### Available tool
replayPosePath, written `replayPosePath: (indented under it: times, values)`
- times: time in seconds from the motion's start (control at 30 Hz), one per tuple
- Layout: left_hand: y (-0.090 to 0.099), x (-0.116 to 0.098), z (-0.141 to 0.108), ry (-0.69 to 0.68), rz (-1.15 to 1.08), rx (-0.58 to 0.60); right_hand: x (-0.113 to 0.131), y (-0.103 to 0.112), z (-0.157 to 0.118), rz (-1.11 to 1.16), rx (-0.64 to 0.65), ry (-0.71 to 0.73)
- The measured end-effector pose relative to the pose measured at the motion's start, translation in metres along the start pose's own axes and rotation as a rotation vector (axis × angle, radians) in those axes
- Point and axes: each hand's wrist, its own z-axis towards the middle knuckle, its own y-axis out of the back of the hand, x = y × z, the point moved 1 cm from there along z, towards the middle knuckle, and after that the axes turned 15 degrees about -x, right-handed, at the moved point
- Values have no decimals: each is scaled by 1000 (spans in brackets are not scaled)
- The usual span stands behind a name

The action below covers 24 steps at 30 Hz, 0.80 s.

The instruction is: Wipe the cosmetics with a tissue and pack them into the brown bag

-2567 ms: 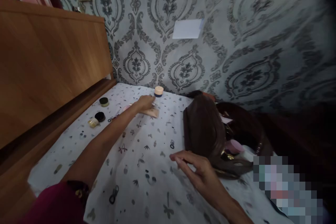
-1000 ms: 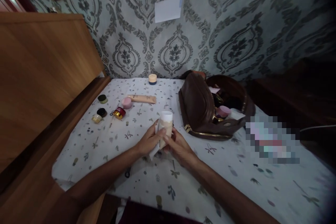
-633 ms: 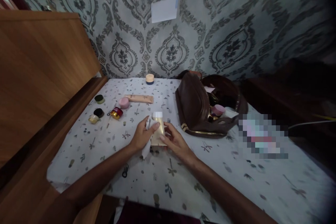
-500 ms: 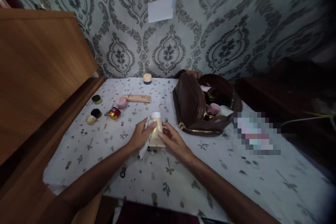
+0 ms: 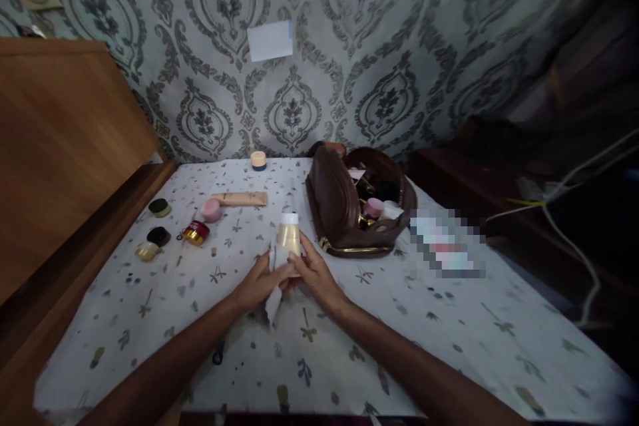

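A pale yellow squeeze tube (image 5: 289, 237) with a white cap stands roughly upright between my hands, cap at the top. My right hand (image 5: 319, 278) is closed round its right side and lower part. My left hand (image 5: 259, 285) grips a white wipe (image 5: 273, 303), tissue or thin cloth, and presses it against the tube's lower left side. The wipe hangs below my fingers. The tube's lower end is mostly hidden by my fingers and the wipe.
An open brown bag (image 5: 332, 206) full of cosmetics stands to the right. At the left are a pink jar (image 5: 212, 210), a peach tube (image 5: 244, 199), a red-and-gold jar (image 5: 196, 233), a dark-lidded jar (image 5: 160, 207) and a yellowish jar (image 5: 148, 251). A peach-lidded jar (image 5: 258, 160) stands near the wall.
My left hand and the wipe have slid down from the tube's middle to its lower end. The view has turned to the right, so the things on the table sit further left.
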Motion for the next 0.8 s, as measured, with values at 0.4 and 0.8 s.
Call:
replayPosePath:
  times: [0.4,0.8]
  values:
    - [18,-5,8,-85,159,-141,3,11,-2,-261,-27,119]
    - [55,-7,29,15,203,-453,11,13,8,1,-198,120]
